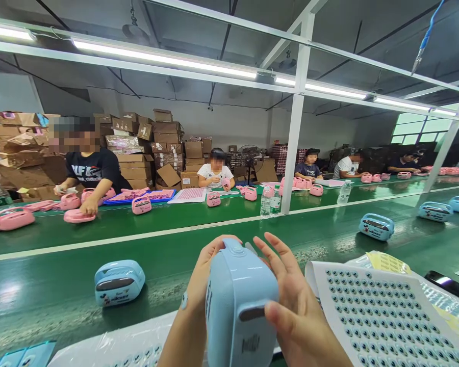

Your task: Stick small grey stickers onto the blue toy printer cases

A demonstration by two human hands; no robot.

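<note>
A light blue plastic case [254, 285] with rounded corners and a handle on top is held up close in front of me. Its near side has a dark oval inset and a small patch of printed marks. My left hand [214, 260] grips the case from its left and far side, with most fingers hidden behind it. My right hand [298, 295] is at the right side, its thumb against the case by the dark oval and its fingers spread apart. A sheet of small round eye-like stickers [382, 311] lies right of my right hand.
A similar blue case [119, 285] stands on the green belt [168, 275] at left; several more, including another blue case [377, 227], stand at right. A dark phone [451, 285] lies at the right edge. Across, co-workers handle pink cases [141, 205] near water bottles [265, 201] and a white post [294, 148].
</note>
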